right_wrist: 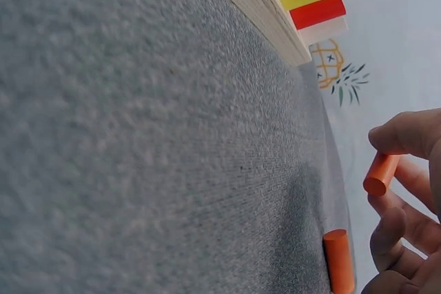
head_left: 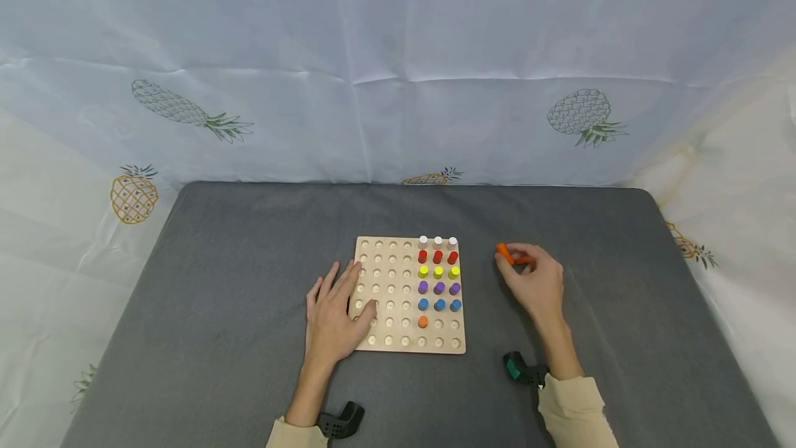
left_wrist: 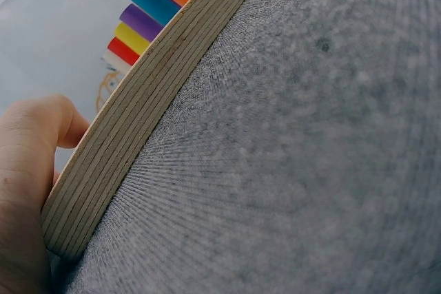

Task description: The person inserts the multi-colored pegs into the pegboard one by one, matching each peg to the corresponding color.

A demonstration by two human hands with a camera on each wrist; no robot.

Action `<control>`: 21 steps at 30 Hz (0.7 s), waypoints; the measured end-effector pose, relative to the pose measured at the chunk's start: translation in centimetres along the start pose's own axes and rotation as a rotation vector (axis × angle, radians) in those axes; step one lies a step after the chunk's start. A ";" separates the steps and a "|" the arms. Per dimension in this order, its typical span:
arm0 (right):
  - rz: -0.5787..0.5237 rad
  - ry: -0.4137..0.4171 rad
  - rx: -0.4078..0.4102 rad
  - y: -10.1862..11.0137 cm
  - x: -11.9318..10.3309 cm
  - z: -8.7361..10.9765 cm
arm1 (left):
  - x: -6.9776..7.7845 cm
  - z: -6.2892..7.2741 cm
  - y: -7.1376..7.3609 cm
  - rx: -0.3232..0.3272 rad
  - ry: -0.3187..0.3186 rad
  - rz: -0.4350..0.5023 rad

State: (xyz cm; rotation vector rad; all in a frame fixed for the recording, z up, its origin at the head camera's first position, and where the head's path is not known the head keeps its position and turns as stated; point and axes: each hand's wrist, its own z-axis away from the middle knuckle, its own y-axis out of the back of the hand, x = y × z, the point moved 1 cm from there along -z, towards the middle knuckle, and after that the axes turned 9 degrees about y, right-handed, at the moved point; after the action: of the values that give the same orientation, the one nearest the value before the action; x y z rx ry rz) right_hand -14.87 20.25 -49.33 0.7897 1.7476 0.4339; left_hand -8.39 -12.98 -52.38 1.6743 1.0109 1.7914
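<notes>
A wooden pegboard (head_left: 389,323) lies on the grey table, with rows of coloured pegs on its right side. From back to front these are white, red, yellow, purple and blue, then a single orange peg (head_left: 423,321). My left hand (head_left: 334,320) rests at the board's left edge, fingers extended, its thumb over the top face. To the right of the board, my right hand (head_left: 536,282) pinches a loose orange peg (right_wrist: 381,173) between thumb and fingers. Another orange peg (right_wrist: 337,261) lies on the table close by that hand.
A dark grey cloth (head_left: 218,296) covers the table. Behind it hangs a pale curtain (head_left: 373,123) with pineapple prints. Each wrist wears a black camera mount; the right one (head_left: 525,370) sits just above the cloth.
</notes>
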 end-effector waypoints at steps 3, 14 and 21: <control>-0.036 0.009 0.001 0.0 -0.1 0.3 | 0.0 0.0 0.0 0.000 0.000 0.014; -0.108 -0.011 -0.050 0.0 -1.5 1.7 | -0.1 0.0 0.0 0.003 -0.004 0.025; -0.152 -0.001 -0.073 -0.3 -2.5 2.6 | -0.2 0.0 0.0 0.008 -0.013 0.032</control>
State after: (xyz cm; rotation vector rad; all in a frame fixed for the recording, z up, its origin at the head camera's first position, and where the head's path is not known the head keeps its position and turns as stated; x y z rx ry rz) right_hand -12.05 18.04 -48.56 0.6009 1.7666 0.3920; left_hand -8.34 -13.13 -52.45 1.7137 0.9925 1.7970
